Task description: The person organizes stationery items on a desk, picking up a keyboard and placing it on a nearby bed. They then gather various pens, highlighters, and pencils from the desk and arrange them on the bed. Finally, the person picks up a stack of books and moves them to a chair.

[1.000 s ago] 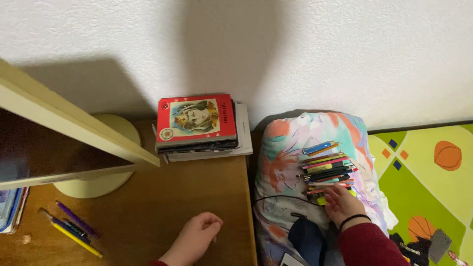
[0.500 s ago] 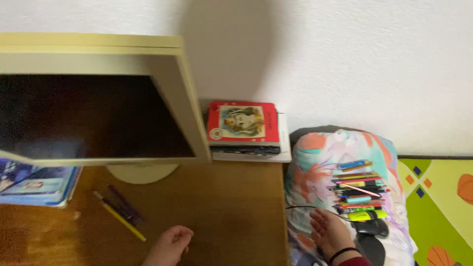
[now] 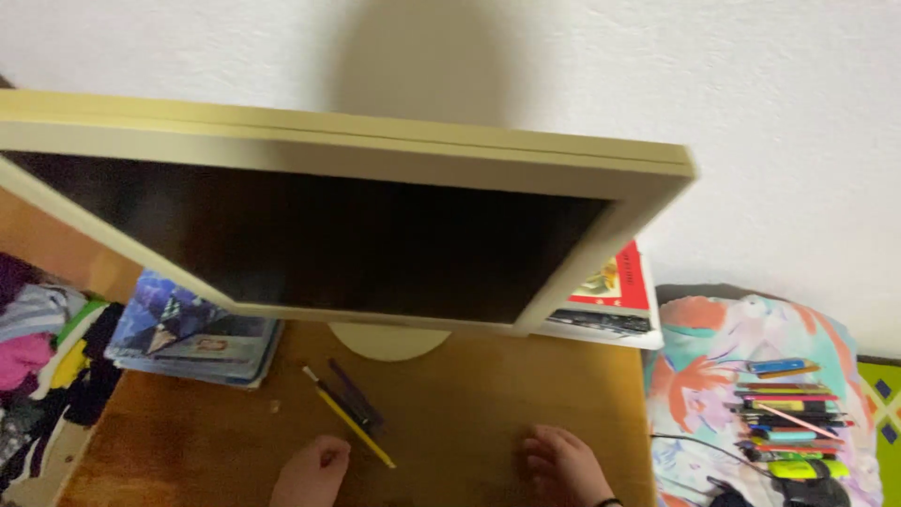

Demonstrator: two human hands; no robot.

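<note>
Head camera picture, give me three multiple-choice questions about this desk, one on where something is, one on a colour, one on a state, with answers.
1. Where does the yellow pencil lie?
A. on the pillow
B. on the desk, by the left hand
C. on the books

2. What colour is the top book right of the monitor?
A. red
B. green
C. black

3. What state is the monitor screen in?
A. showing a picture
B. dark
C. cracked

Answers:
1 B: it lies on the desk, just right of the left hand.
2 A: its cover edge is red.
3 B: the screen shows only black.
</note>
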